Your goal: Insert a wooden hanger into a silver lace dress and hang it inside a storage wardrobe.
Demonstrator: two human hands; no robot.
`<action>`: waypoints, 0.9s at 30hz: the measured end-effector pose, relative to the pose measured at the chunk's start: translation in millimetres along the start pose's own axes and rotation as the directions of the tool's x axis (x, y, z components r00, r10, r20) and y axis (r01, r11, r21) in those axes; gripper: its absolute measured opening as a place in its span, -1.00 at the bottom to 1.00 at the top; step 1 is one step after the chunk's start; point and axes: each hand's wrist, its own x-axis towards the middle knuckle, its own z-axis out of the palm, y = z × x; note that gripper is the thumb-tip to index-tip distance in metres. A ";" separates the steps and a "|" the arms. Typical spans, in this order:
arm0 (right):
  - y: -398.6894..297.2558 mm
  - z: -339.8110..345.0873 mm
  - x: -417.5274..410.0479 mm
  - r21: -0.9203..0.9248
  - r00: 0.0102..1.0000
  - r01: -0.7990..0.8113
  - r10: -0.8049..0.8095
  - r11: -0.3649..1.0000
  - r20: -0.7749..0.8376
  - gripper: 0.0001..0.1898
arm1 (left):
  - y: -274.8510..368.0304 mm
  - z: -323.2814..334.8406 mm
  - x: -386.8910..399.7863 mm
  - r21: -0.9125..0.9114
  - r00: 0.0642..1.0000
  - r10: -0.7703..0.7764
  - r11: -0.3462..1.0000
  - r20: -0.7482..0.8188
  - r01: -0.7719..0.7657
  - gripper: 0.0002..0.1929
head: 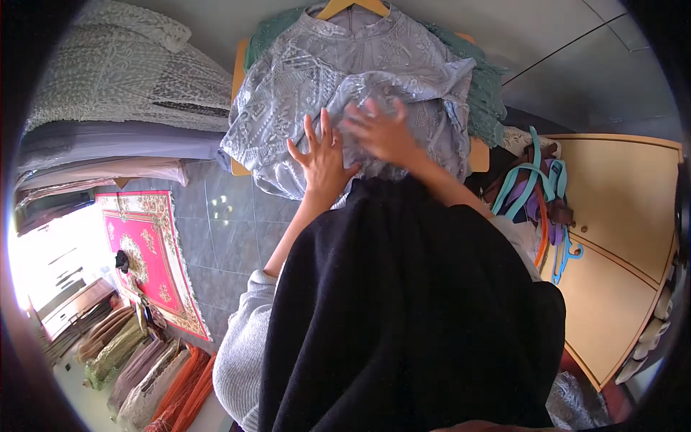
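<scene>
A grey beaded lace dress lies spread before me on a wooden table, bunched toward my body. The hook end of a wooden hanger is cut off by the top of the view; its bar shows in the collar. My left hand rests palm down on the dress front with fingers spread. Blurred, my right hand is over the folded fabric at the dress's middle, fingers apart. Beneath the dress, a green lace garment shows at both sides.
To the left hang pale lace garments. A red patterned rug lies on grey floor tiles. At right, teal straps and a blue hanger hang by a wooden cabinet. More garments hang at lower left.
</scene>
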 end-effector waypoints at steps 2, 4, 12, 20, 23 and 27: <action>29.6 6.4 -14.0 0.053 0.976 -0.214 0.211 0.975 0.061 -0.62 | -7.7 20.5 -6.6 -0.004 1.000 0.008 1.000 -0.030 -0.008 -0.22; 43.7 -3.7 -6.8 -0.201 0.890 -0.442 0.455 0.874 0.024 -0.62 | -10.5 25.5 -14.5 -0.042 0.993 0.023 0.999 -0.117 -0.028 -0.20; 29.7 23.9 -7.2 0.078 0.972 -0.172 0.156 0.982 0.178 -0.51 | -21.5 39.9 -3.0 -0.008 0.992 0.077 0.997 -0.098 -0.078 -0.43; 10.0 -25.9 21.7 0.268 0.918 -0.308 0.210 0.913 0.337 -0.61 | -36.7 2.5 -2.7 -0.196 0.936 0.212 0.942 -0.282 -0.272 -0.77; 83.9 -7.4 -23.5 -0.271 0.926 -0.341 0.372 0.900 0.069 -0.63 | -44.5 -20.9 -7.6 -0.146 0.939 0.301 0.934 -0.165 -0.326 -0.76; 114.4 -41.3 -15.2 -0.362 0.639 -0.757 0.732 0.544 -0.235 -0.60 | -58.9 -16.7 -14.2 -0.194 0.933 0.350 0.912 -0.083 -0.360 -0.80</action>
